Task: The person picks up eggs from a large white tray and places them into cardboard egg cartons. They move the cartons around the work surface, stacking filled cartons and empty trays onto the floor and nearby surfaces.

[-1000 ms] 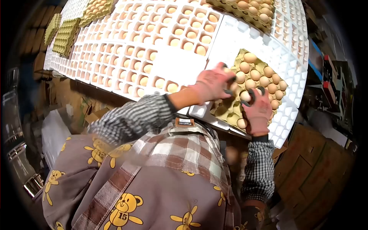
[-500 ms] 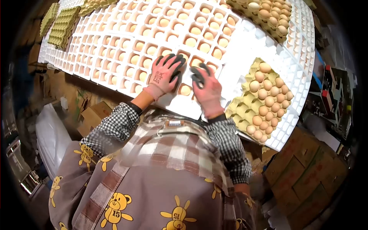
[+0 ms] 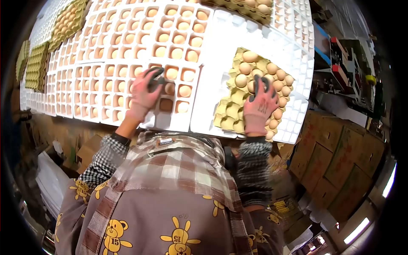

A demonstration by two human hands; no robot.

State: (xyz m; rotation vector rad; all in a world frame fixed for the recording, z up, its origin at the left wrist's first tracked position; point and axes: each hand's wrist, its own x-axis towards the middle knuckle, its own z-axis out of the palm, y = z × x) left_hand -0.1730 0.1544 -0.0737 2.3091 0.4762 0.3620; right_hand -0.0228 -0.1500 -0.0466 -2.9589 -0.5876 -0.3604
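Here, the right hand (image 3: pixel 261 102) partly hides the yellow egg tray (image 3: pixel 229 109).

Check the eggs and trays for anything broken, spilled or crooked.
No broken or spilled eggs are visible. One cell near the left hand looks dark and empty beside filled ones. The yellowish tray seems slightly crooked on the white one, though lens distortion makes that uncertain.

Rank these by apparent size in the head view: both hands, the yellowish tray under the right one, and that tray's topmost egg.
Yellowish tray
Left hand and right hand: too alike to rank
Topmost egg
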